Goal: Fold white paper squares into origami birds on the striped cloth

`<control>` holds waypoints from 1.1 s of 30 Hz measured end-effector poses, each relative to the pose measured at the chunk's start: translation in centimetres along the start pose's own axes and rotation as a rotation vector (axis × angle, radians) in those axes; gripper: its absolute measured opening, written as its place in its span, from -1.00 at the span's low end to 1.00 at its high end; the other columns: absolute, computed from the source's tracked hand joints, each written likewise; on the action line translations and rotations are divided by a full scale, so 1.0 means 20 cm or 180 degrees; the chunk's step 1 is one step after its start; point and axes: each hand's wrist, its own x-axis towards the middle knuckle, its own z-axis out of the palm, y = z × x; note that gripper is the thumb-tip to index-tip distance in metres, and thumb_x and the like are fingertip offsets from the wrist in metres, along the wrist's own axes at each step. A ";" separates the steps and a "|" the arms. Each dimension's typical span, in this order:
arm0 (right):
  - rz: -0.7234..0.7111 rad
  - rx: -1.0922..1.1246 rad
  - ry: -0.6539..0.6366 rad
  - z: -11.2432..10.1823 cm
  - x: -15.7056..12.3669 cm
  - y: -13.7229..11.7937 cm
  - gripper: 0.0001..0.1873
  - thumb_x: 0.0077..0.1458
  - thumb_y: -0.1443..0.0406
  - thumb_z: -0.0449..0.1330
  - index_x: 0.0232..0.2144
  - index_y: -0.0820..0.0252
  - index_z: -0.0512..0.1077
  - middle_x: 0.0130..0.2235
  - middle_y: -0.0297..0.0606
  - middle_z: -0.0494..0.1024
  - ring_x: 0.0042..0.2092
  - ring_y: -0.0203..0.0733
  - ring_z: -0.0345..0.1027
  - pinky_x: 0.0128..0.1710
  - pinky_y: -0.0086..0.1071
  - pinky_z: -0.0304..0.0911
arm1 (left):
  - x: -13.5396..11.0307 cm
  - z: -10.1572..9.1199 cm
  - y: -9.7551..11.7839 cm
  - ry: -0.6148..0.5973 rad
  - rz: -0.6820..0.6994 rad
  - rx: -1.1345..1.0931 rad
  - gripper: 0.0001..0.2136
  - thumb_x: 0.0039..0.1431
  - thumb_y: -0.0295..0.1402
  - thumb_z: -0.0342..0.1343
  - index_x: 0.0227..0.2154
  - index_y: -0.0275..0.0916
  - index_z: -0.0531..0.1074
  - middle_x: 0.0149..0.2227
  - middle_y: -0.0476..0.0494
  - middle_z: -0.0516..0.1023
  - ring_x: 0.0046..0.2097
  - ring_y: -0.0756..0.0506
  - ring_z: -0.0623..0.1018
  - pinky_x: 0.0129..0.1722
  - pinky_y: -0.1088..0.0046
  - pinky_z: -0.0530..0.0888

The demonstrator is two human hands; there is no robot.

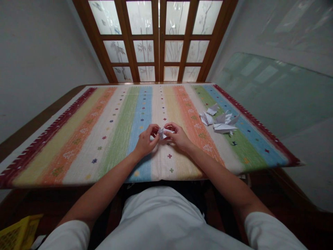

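Observation:
A small piece of folded white paper [164, 133] is pinched between my two hands, a little above the striped tablecloth. My left hand [147, 140] grips its left end between thumb and fingertips. On the other side, my right hand [179, 136] holds the right part with thumb and fingers closed. The fingers cover much of the paper, so its full shape cannot be made out. To the right on the cloth lie several folded paper figures [225, 127] with pointed wings, looking like origami cranes, close together.
A tablecloth [109, 139] with coloured stripes covers the table. Wooden doors [159, 41] with glass panes stand beyond its far edge. A glass panel [275, 90] leans at the right wall. On the floor at lower left sits a yellow plastic crate [22, 231].

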 end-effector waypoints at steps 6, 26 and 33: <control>-0.0101 0.0026 -0.0049 0.01 0.00 -0.01 -0.73 0.01 0.15 0.47 -0.25 0.06 0.57 -0.14 -0.31 0.57 -0.20 -0.23 0.47 -0.22 -0.30 0.58 | 0.00 0.00 -0.01 0.0217 -0.0263 -0.0308 -0.67 0.35 -0.39 0.13 0.13 -0.08 0.31 -0.23 0.02 0.57 -0.29 0.01 0.63 -0.26 0.51 0.61; -0.0493 -0.0703 0.0183 -0.01 0.01 -0.03 -0.74 -0.02 0.15 0.47 -0.26 0.05 0.60 -0.18 -0.26 0.62 -0.11 -0.08 0.49 -0.02 -0.17 0.45 | 0.03 -0.03 -0.04 0.0360 -0.0693 -0.0090 -0.74 0.33 -0.13 0.24 -0.35 -0.17 0.36 -0.36 0.01 0.52 -0.35 -0.03 0.56 -0.36 0.50 0.49; -0.0219 -0.0214 0.0356 -0.04 0.03 0.01 -0.52 -0.15 0.14 0.58 -0.16 0.03 0.58 -0.15 -0.28 0.58 -0.13 -0.15 0.47 -0.17 -0.33 0.41 | 0.05 -0.03 -0.08 0.0415 -0.0758 -0.0415 -0.80 0.25 -0.19 0.28 -0.27 -0.17 0.42 -0.20 -0.09 0.63 -0.19 -0.08 0.61 -0.22 0.43 0.56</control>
